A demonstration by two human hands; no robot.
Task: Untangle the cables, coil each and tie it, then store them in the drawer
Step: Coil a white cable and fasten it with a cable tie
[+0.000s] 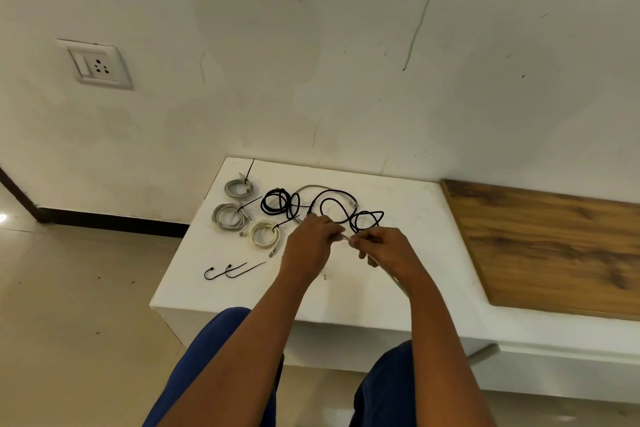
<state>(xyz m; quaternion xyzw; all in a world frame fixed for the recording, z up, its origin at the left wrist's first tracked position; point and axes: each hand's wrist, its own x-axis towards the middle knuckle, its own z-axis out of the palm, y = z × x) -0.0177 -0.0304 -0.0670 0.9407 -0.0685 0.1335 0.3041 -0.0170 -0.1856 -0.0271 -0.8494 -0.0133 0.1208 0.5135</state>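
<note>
My left hand (pixel 311 241) and my right hand (pixel 384 246) meet above the white table (pixel 398 281), both pinching a thin pale cable (pixel 346 237) stretched between them. Behind the hands lies a loose black cable (pixel 341 210) in open loops, tangled with a grey cable (pixel 313 187). A black coil (pixel 278 202) lies to its left. Three tied coils sit at the table's left: two grey coils, one (pixel 238 188) behind the other (pixel 229 217), and a cream coil (pixel 265 234), each with a black tie.
Two loose black zip ties (pixel 230 270) lie near the table's front left. A wooden panel (pixel 554 246) covers the surface to the right. A wall socket (pixel 98 64) sits on the wall at left. My blue-clad knees (pixel 221 357) are below the table edge.
</note>
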